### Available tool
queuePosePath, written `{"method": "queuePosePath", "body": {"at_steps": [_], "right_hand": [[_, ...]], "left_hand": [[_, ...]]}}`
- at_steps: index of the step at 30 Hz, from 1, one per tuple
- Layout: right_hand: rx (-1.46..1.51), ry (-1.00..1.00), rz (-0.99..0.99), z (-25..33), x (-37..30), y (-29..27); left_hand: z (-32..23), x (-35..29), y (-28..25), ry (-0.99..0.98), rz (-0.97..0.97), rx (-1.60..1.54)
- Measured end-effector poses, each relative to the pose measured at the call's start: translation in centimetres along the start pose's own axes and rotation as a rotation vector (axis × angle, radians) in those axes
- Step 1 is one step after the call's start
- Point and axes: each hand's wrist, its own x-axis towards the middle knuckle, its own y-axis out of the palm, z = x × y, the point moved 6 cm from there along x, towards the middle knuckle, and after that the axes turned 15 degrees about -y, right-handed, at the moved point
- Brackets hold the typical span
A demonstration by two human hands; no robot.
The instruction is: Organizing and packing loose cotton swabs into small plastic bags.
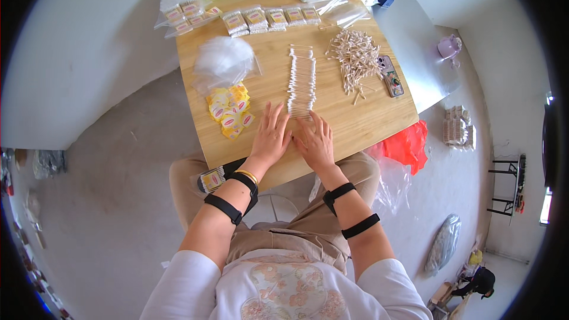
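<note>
Head view: we rest our left hand and right hand flat, fingers spread, gripping nothing, at the near end of the swab row. Yellow packets lie left of the row, loose sticks right of it.

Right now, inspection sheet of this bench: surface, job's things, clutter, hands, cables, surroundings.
Surface: wooden table, bare at its near edge.
Job's things: neat row of cotton swabs; loose swab pile to its right.
Clutter: yellow sachets, puffy clear bag, packed swab bags, phone.
Hands: left hand and right hand flat, fingers spread, at the row's near end, holding nothing.
Cables: nothing seen.
Surroundings: concrete floor, red bag beside the table.
</note>
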Motion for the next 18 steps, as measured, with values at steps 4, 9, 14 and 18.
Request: {"method": "queuePosePath", "body": {"at_steps": [4, 9, 14, 18], "right_hand": [[0.025, 0.009, 0.008, -0.2, 0.1, -0.1], [0.059, 0.011, -0.016, -0.2, 0.2, -0.4], [0.05, 0.034, -0.081, -1.0, 1.2, -1.3], [0.083, 0.022, -0.103, -1.5, 2.5, -1.2]], "left_hand": [[-0.3, 0.2, 0.7, 0.017, 0.053, 0.106], [-0.3, 0.2, 0.8, 0.021, 0.07, 0.185], [-0.4, 0.2, 0.8, 0.011, 0.108, 0.226], [-0.2, 0.2, 0.7, 0.011, 0.096, 0.201]]}}
